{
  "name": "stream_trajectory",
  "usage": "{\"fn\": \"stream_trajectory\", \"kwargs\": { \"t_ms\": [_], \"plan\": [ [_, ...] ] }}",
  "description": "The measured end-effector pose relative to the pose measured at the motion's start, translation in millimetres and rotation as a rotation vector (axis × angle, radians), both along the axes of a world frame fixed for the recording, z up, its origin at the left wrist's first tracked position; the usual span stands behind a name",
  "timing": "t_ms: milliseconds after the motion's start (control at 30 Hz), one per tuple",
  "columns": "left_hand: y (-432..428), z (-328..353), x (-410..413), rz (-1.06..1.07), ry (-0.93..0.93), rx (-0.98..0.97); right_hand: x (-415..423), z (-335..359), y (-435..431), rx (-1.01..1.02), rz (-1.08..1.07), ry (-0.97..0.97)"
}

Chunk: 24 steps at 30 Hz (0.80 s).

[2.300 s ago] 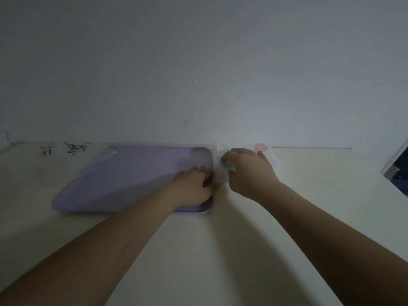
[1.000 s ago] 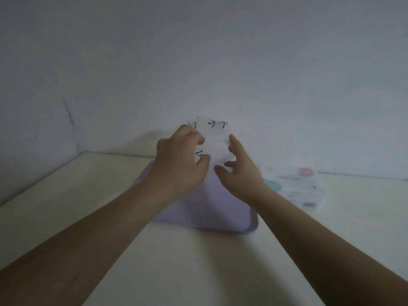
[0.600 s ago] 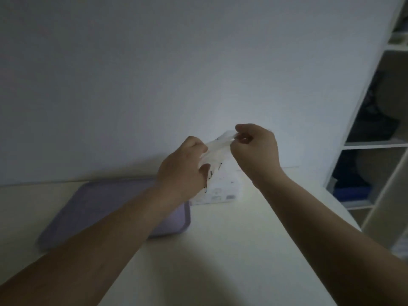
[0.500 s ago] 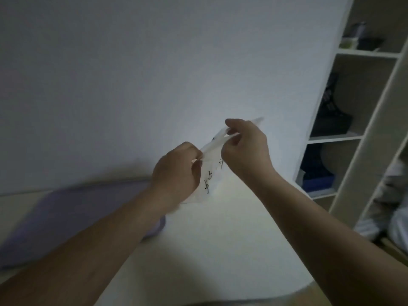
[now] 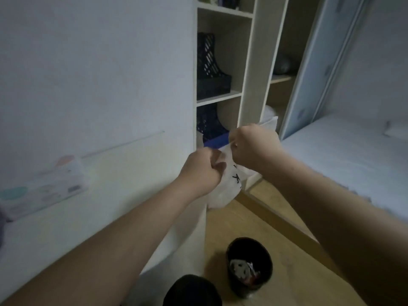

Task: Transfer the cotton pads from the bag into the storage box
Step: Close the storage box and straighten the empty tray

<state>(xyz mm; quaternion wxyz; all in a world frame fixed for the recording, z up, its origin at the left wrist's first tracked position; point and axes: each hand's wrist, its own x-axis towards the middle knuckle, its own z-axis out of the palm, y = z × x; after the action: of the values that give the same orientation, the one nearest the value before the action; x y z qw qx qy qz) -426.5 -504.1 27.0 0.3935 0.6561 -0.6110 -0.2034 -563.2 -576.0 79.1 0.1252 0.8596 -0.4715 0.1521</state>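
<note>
A clear plastic bag (image 5: 225,191) with black print hangs in the air past the table's right end, held between both hands. My left hand (image 5: 202,171) grips its left side with curled fingers. My right hand (image 5: 254,144) grips its top edge, a little higher and to the right. I cannot make out cotton pads inside the bag. The storage box is not in view. A white printed package (image 5: 42,191) lies on the white table (image 5: 106,206) at the far left by the wall.
A black waste bin (image 5: 249,265) with scraps in it stands on the wooden floor below the bag. A dark round object (image 5: 192,291) sits at the bottom edge. A shelf unit (image 5: 223,62) with dark file holders rises behind, and a bed (image 5: 344,155) lies at the right.
The view has swung right, away from the purple tray toward the shelves, bed and floor. Both hands kept hold of the bag and carried it past the table's right end, above the bin.
</note>
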Motion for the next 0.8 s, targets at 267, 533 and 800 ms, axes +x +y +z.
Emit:
{"fn": "stream_trajectory", "kwargs": {
  "t_ms": [267,533,800],
  "plan": [
    [-50.9,-85.6,-84.4,-0.263,-0.063,0.306,-95.2,-97.8,-55.2,0.294,-0.347,0.038],
    [-79.6,-144.6,-81.2,-0.223,-0.087,0.455,-111.4,-216.5,-75.2,0.607,-0.528,0.072],
    [-94.8,-155.1,-88.8,-0.186,-0.173,0.443,-96.6,-259.9,-94.8,0.69,-0.525,0.046]
  ]
}}
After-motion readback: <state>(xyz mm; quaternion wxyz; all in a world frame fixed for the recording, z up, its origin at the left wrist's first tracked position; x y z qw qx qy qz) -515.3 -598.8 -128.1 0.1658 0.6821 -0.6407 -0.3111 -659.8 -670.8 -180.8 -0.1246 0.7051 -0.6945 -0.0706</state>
